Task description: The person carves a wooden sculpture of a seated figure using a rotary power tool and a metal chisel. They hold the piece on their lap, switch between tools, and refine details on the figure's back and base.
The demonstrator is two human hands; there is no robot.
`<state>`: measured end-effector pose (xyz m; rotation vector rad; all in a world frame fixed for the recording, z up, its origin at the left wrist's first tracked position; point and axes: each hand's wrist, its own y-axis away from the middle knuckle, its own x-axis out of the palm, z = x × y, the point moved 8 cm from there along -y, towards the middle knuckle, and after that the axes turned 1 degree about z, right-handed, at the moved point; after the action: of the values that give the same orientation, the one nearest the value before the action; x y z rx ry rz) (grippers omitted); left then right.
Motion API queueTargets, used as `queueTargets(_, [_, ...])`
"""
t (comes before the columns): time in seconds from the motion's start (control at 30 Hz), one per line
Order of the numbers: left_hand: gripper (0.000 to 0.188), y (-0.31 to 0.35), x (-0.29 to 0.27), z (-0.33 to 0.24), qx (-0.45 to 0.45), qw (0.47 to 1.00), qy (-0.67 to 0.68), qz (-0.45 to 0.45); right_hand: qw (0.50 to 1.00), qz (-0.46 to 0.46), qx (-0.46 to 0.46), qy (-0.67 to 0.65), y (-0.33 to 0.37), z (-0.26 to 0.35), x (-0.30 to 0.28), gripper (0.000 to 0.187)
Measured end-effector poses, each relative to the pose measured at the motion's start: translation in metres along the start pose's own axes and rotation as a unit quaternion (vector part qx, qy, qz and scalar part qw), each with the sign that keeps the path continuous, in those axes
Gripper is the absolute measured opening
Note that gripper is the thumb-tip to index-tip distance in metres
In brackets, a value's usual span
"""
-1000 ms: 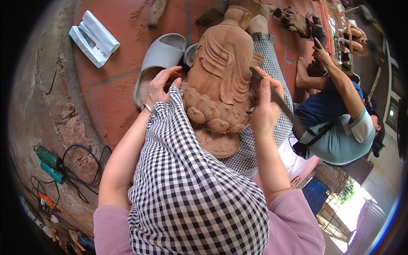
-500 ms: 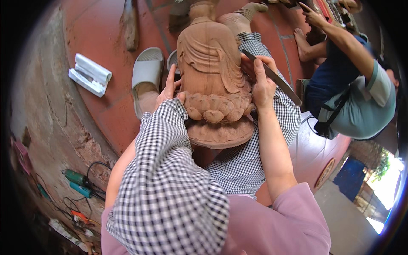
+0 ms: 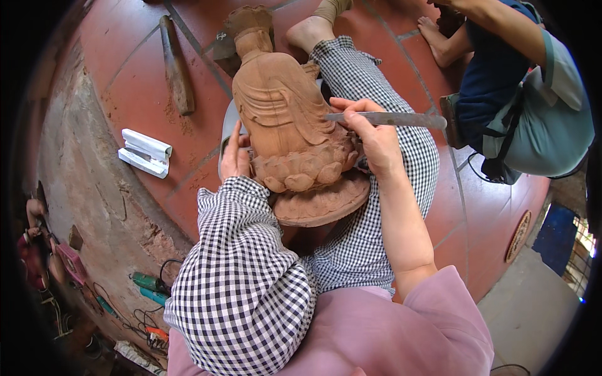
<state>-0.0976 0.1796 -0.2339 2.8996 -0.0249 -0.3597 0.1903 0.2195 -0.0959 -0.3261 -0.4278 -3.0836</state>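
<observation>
A reddish-brown wooden statue (image 3: 266,94) of a robed seated figure, its back toward me, leans slightly left between my legs. Carved lotus petals ring its lower part, above a round base (image 3: 323,203). My left hand (image 3: 235,153) grips its left side near the petals, with some fingers stretched upward along the wood. In my right hand (image 3: 375,141) is a long flat metal carving tool (image 3: 407,119), pinched near its left end. That tip meets the robe's right side, while the rounded end points right. My bent left leg in checkered cloth hides most of the left forearm.
A wooden mallet-like club (image 3: 177,69) and a folded white wrapper (image 3: 145,153) lie on the red tiles to the left. Green power tools (image 3: 149,282) with cables are at lower left. Another person (image 3: 533,131) sits close by on the right.
The view has shifted, and the statue now tilts left with its top showing. The carving tool has swung from a downward slant to nearly level, its left end against the robe.
</observation>
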Motion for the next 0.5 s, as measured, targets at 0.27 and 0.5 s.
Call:
queueTargets(0.27, [0.032,-0.043,-0.007,-0.005,0.156,0.948,-0.239,-0.143,0.966,-0.042,-0.085,0.241,-0.005,0.017,0.018,0.019])
queueTargets(0.5, [0.027,-0.053,-0.01,0.02,0.112,0.967,-0.186,-0.133,0.993,-0.049,0.028,0.103,-0.004,0.01,0.009,0.012])
